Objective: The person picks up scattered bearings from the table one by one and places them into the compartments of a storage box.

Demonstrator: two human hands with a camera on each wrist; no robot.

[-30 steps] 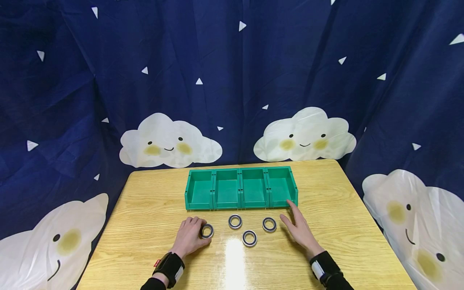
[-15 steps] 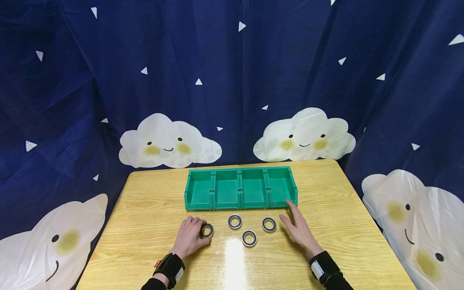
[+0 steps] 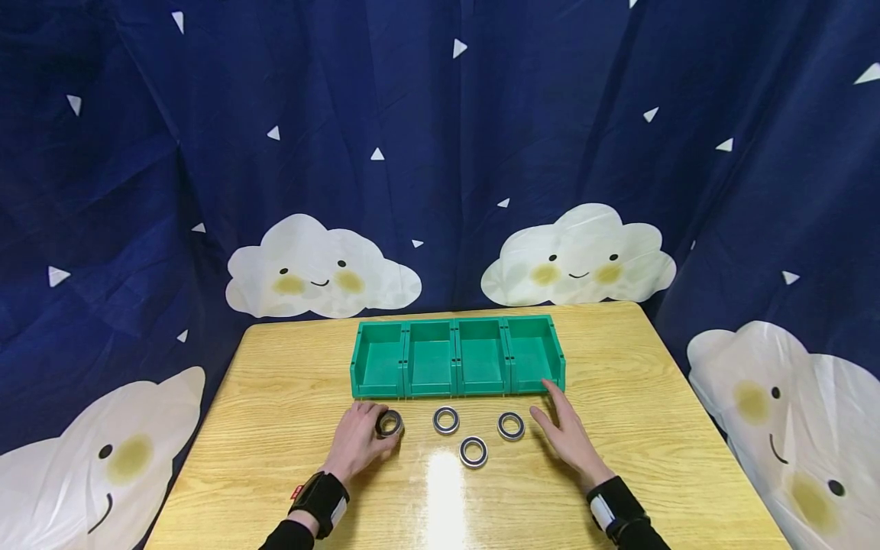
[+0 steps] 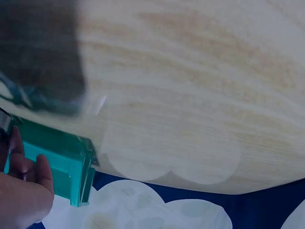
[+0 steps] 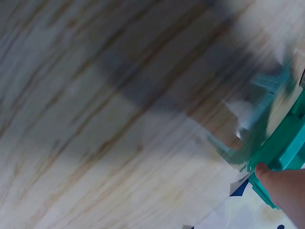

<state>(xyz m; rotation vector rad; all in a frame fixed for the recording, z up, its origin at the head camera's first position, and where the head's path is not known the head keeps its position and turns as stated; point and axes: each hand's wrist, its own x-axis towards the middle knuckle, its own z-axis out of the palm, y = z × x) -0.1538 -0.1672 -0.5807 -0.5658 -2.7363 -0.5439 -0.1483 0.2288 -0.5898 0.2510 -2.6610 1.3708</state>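
Note:
In the head view my left hand (image 3: 355, 441) grips a ball bearing (image 3: 399, 425), a steel ring with a dark seal, between thumb and fingers. It is in front of the leftmost bin; whether it touches the table I cannot tell. A sliver of this bearing (image 4: 5, 121) shows in the left wrist view beside the curled fingers. My right hand (image 3: 572, 443) holds nothing; its fingers are extended, one fingertip at the front lip of the rightmost bin. Three more bearings lie flat between the hands: one left (image 3: 445, 431), one nearer me (image 3: 473, 464), one right (image 3: 511, 438).
A row of joined green bins (image 3: 431, 387) stands behind the bearings, with nothing seen inside. The wooden table (image 3: 289, 374) reaches back to a dark blue curtain (image 3: 440, 153) with clouds. Glare (image 3: 445, 504) lies on the table near me.
My left hand has moved a little away from me, toward the bins, carrying the bearing with it. The right hand and the other bearings have stayed in place.

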